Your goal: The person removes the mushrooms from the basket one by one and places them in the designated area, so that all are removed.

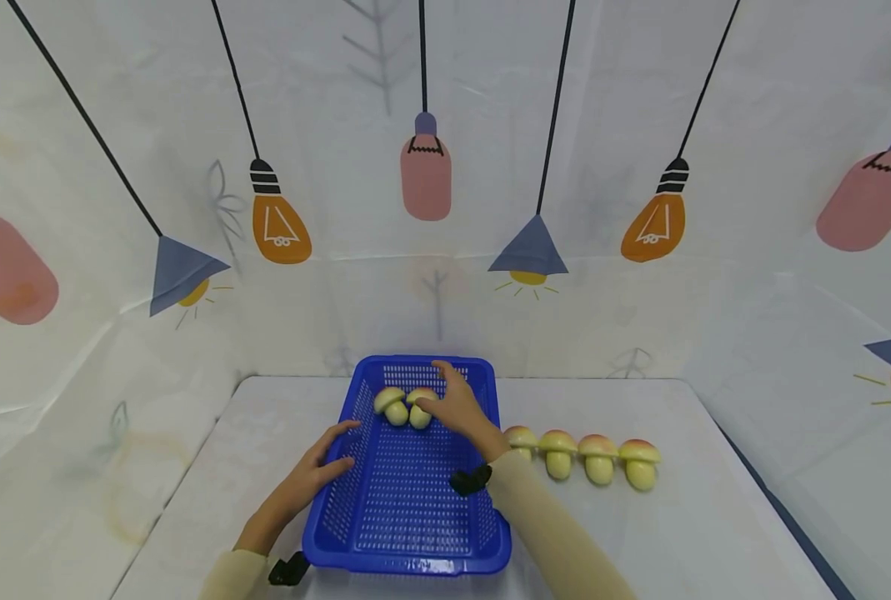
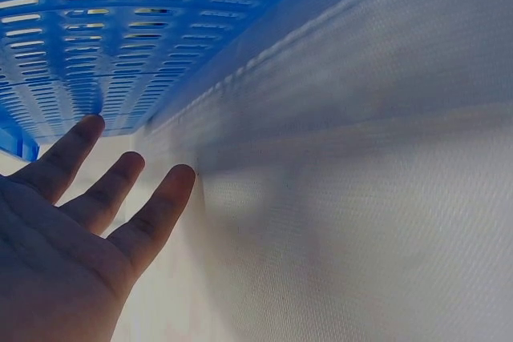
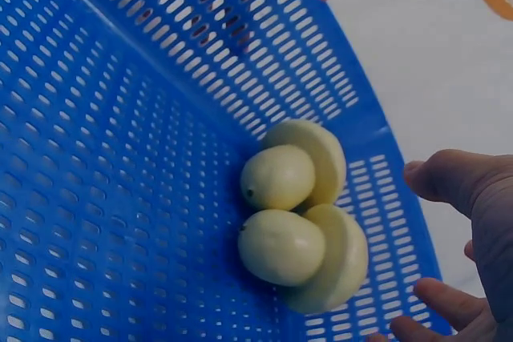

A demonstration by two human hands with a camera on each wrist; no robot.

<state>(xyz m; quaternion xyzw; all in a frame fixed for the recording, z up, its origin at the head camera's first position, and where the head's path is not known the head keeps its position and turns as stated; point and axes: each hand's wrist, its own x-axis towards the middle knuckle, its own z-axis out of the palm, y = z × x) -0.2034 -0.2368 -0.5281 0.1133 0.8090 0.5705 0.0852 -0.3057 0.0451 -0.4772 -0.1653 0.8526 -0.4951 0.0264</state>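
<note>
A blue plastic basket point(image 1: 407, 500) with slotted walls stands on the white table. Two toy mushrooms, a left one point(image 1: 390, 405) and a right one point(image 1: 419, 414), lie side by side at its far end. My right hand point(image 1: 456, 406) is over the basket's far right part, fingers spread, thumb near the right mushroom, holding nothing. In the right wrist view the two mushrooms point(image 3: 280, 247) rest against the end wall, apart from the fingers. My left hand point(image 1: 313, 471) is at the basket's left wall, fingers extended; in the left wrist view the fingertips lie close to the slotted side point(image 2: 120, 38).
Several more mushrooms point(image 1: 598, 458) with reddish-yellow caps stand in a row on the table point(image 1: 715, 533), right of the basket. Behind the table rises a white wall sheet point(image 1: 340, 308) printed with hanging lamps.
</note>
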